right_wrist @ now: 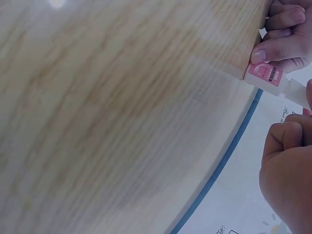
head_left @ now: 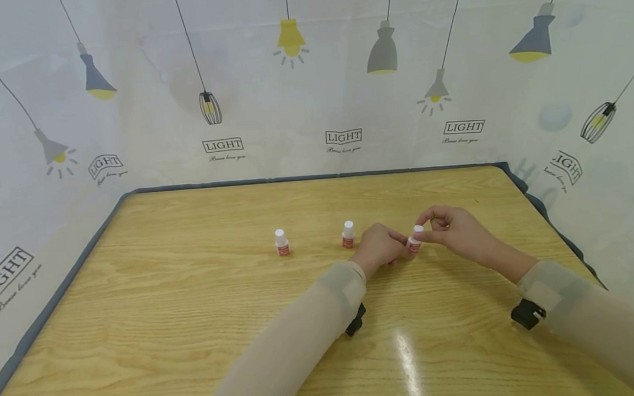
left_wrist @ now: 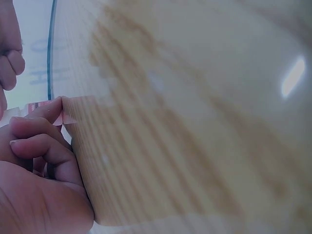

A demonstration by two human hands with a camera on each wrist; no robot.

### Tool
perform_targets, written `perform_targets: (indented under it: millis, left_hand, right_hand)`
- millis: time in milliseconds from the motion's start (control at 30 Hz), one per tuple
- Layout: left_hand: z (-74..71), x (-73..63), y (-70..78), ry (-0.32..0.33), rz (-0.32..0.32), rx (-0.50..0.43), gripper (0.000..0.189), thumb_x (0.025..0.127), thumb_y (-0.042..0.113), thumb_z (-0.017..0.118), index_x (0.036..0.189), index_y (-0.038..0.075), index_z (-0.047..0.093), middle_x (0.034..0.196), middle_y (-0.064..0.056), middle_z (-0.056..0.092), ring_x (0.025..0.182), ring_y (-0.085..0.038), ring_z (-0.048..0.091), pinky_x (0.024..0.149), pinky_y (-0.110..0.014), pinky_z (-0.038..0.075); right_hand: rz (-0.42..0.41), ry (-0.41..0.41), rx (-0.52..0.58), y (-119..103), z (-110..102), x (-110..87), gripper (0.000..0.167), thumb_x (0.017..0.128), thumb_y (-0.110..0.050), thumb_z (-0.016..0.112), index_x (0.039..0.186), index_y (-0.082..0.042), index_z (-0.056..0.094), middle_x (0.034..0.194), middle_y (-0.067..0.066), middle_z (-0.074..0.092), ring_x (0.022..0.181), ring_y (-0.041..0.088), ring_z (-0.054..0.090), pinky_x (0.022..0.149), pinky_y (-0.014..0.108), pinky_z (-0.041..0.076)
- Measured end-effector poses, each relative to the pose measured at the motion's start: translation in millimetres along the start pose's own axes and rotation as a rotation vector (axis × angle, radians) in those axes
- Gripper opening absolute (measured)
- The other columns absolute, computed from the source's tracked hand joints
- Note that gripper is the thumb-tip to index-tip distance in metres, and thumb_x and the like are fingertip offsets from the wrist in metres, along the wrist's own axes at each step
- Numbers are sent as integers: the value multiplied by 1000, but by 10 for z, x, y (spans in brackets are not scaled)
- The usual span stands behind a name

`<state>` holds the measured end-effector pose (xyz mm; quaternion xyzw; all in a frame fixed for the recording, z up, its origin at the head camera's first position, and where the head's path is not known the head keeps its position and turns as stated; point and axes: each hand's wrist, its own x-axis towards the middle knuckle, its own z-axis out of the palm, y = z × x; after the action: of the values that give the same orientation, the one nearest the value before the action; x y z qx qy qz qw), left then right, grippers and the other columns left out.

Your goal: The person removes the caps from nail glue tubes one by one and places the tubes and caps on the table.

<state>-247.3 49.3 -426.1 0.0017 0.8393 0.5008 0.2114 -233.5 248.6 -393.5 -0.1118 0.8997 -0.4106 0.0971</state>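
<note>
A small white bottle with a red label (head_left: 415, 247) stands on the right part of the wooden table, slightly tilted. My left hand (head_left: 381, 245) pinches its lower body between thumb and finger, as the right wrist view also shows. From the other side, my right hand (head_left: 459, 234) pinches the white cap (head_left: 419, 229) at the top. In the left wrist view the bottle's label (left_wrist: 33, 106) is partly hidden behind my left fingers (left_wrist: 41, 136).
Two similar bottles stand upright to the left: one (head_left: 348, 238) just beside my left hand, another (head_left: 282, 245) farther left. The wooden table (head_left: 167, 299) has a dark blue edge. Behind it hangs a white cloth (head_left: 270, 105) printed with lamps.
</note>
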Motion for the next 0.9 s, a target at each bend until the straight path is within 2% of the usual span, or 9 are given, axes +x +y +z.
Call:
perform_targets:
  millis: [267, 500, 700, 900]
  left_hand:
    - [-9, -6, 4, -1, 2, -6, 15, 84, 21, 93, 98, 20, 88, 67, 2, 72, 48, -11, 51, 48, -27, 35]
    - [5, 28, -13, 1, 7, 0, 14, 84, 21, 93, 97, 21, 88, 63, 2, 71, 47, -10, 50, 48, -26, 35]
    - [19, 32, -24, -5, 15, 0, 11, 84, 21, 92, 94, 22, 89, 68, 5, 72, 48, -11, 51, 51, -26, 39]
    - [6, 13, -22, -4, 10, 3, 10, 85, 23, 92, 94, 23, 89, 59, 3, 64, 48, -11, 49, 49, -26, 36]
  right_hand:
    - [-48, -7, -36, -28, -5, 4, 34, 101, -32, 75, 125, -7, 70, 72, -2, 37, 55, 9, 29, 57, 31, 35]
    - [-75, -30, -29, -14, -17, 8, 37, 104, -26, 72, 132, -3, 68, 69, -3, 32, 53, 8, 26, 56, 32, 34]
    - [-28, -64, 51, -23, -10, 15, 50, 97, -28, 80, 137, -4, 60, 64, -7, 31, 53, 7, 25, 54, 29, 31]
    - [53, 0, -9, -19, 36, -2, 53, 93, -46, 83, 121, -9, 58, 61, -9, 28, 52, 8, 27, 50, 27, 28]
